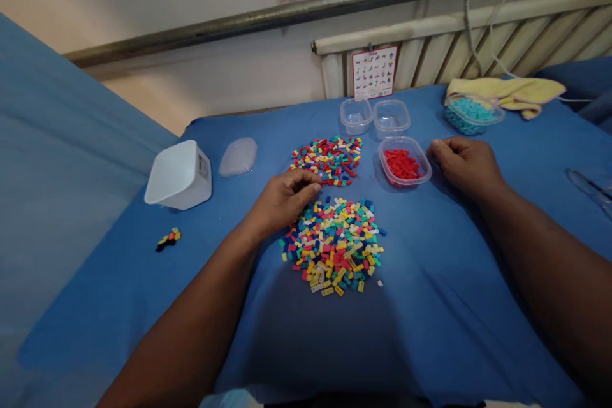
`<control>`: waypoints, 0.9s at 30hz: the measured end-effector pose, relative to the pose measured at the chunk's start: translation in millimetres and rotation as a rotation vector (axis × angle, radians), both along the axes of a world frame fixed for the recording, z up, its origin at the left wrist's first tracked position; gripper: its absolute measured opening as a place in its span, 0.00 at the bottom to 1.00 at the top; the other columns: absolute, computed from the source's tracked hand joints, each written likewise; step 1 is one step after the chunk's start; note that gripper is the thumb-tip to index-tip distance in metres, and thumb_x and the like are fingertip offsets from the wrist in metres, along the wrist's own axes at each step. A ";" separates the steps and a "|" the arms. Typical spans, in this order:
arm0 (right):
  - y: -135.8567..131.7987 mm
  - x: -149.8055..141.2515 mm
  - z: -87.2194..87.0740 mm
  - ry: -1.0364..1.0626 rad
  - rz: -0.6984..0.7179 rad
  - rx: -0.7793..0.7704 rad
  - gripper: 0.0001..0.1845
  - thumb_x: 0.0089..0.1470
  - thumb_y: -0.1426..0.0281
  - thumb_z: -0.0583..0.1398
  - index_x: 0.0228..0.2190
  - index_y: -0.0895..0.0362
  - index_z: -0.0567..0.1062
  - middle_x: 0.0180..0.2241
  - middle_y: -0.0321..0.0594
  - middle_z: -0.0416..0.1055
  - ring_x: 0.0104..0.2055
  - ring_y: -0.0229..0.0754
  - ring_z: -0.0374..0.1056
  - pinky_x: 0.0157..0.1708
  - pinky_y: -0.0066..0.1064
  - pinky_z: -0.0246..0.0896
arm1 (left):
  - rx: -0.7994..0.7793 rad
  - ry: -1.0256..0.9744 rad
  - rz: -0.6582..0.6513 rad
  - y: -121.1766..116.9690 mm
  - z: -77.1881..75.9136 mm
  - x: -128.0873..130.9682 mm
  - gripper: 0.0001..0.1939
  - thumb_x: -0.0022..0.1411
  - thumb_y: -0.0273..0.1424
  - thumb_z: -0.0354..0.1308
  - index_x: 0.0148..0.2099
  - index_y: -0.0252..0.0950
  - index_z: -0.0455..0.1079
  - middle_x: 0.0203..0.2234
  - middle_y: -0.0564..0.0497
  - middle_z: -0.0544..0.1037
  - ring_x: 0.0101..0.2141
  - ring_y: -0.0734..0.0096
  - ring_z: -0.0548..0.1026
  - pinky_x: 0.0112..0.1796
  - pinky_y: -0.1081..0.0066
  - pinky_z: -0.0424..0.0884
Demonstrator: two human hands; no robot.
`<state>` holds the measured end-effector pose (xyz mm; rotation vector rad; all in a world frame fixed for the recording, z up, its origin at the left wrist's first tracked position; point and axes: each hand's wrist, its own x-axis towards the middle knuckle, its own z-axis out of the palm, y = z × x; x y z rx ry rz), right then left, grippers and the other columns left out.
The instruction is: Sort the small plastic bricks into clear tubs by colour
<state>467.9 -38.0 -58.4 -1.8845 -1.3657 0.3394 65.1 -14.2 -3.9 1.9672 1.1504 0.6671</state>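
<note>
My left hand [289, 201] is over the left side of two piles of small toy bricks, thumb and forefinger close together. Whatever is between those fingertips is too small to make out. Behind it lies the far pile of mixed bricks [335, 156]; in front of it spreads the larger near pile [342, 245]. My right hand [466, 159] rests on the blue cloth with its fingers curled in, just right of a clear tub holding red bricks [403, 164]. Its fingertips are partly hidden, and I cannot see anything in them.
Two clear tubs, a left one [356, 116] and a right one [392, 118], stand at the back. Turquoise bricks [471, 111] fill another beside a yellow cloth [521, 90]. Leftward are a white container [176, 175], clear lids [239, 156] and a few bricks [168, 239]. A radiator [430, 51] stands behind.
</note>
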 end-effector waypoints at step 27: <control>1.5 1.5 -3.0 -0.004 -0.011 -0.032 0.22 0.67 0.54 0.61 0.36 0.56 0.88 0.32 0.42 0.84 0.36 0.47 0.75 0.37 0.36 0.60 | 0.227 0.400 -0.142 43.4 5.8 23.1 0.10 0.70 0.29 0.60 0.44 0.38 0.84 0.39 0.50 0.87 0.39 0.64 0.81 0.42 0.64 0.73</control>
